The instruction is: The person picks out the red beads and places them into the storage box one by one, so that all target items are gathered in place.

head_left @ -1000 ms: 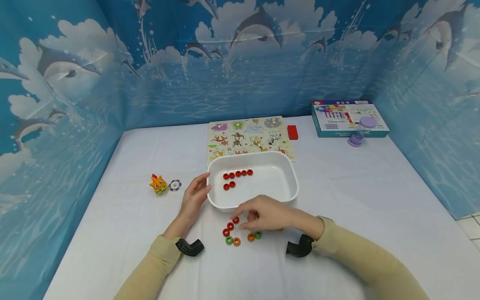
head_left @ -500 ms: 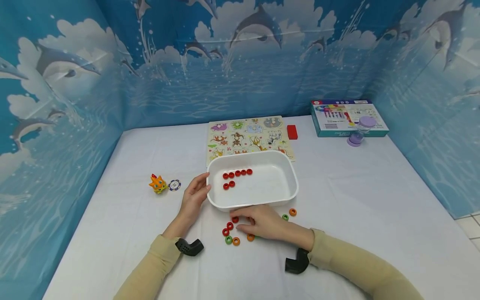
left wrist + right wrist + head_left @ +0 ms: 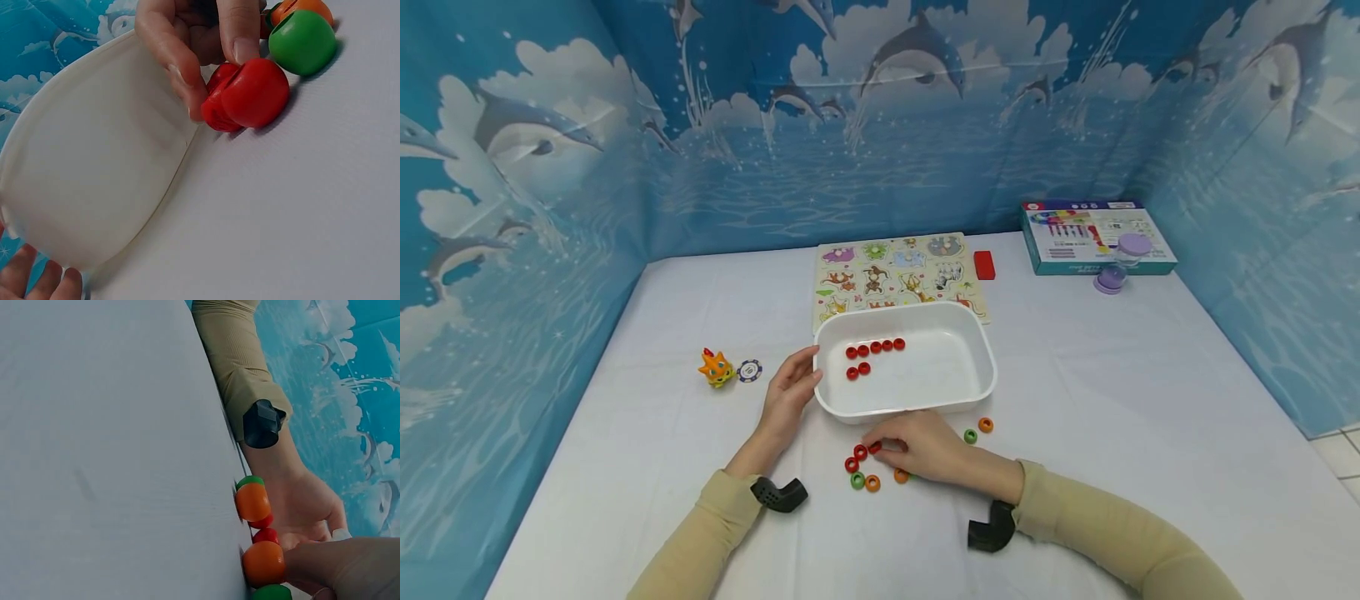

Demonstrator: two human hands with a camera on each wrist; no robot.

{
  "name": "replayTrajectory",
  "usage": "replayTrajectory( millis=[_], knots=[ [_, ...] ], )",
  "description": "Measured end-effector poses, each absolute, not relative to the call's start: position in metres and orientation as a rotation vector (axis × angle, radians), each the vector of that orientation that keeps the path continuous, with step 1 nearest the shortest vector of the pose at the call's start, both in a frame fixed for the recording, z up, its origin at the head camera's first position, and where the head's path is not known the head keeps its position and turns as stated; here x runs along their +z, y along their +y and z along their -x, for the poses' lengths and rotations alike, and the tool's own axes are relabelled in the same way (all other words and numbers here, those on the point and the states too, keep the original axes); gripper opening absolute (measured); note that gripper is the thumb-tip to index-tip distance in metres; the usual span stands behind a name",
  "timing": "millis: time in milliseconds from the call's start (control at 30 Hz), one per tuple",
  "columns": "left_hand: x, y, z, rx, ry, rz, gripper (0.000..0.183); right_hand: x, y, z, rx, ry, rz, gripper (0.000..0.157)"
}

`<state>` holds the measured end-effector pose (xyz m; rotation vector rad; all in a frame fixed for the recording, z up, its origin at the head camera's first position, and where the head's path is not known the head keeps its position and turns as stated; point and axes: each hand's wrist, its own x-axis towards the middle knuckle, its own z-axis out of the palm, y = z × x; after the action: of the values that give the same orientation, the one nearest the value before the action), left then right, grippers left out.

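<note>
My right hand point(image 3: 921, 446) pinches a red bead point(image 3: 875, 447) between thumb and fingers, low over the cloth in front of a white tub point(image 3: 951, 404). Two more red beads point(image 3: 852, 464) lie just left of those fingertips. My left hand point(image 3: 786, 396) touches the tub's left end with relaxed fingers. Inside the tub, several red beads point(image 3: 876, 347) form one longer row and a short second row. In the left wrist view, the right fingers point(image 3: 184, 75) are right at red beads point(image 3: 256, 94). The right wrist view shows orange beads point(image 3: 264, 564) beside the right hand.
Green beads point(image 3: 857, 480) and orange beads point(image 3: 872, 483) lie near the right hand. Behind the tub are an animal puzzle board point(image 3: 891, 271) and a red block point(image 3: 984, 265). A toy box point(image 3: 1101, 237) and purple-capped hourglass point(image 3: 1122, 262) stand back right. An orange toy figure point(image 3: 717, 367) and chip point(image 3: 749, 371) sit left.
My right hand has come down and left slightly, and its fingers have closed on the red bead, nudging it toward me. The left hand stays at the tub.
</note>
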<state>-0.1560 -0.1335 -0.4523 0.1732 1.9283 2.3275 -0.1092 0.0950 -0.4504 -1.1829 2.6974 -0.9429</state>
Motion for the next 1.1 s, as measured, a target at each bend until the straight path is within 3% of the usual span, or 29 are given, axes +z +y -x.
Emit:
replayTrajectory(
  millis=[333,667,833,1100],
  knots=[
    [-0.446,-0.132,0.153,2.309,1.953,-0.204,0.042,-0.398,0.108,0.111,-0.973,2.521,1.282,0.019],
    [-0.446,-0.131,0.152,2.326,1.944,-0.191,0.04,-0.337,0.118,0.156,-0.907,2.533,1.334,0.023],
    [-0.444,-0.132,0.151,2.32,1.949,-0.202,0.041,-0.334,0.118,0.191,-1.028,2.478,1.24,0.024],
    [-0.462,-0.136,0.161,2.341,1.905,-0.178,0.04,-0.361,0.111,0.24,-1.159,2.312,0.982,0.03]
  ],
)
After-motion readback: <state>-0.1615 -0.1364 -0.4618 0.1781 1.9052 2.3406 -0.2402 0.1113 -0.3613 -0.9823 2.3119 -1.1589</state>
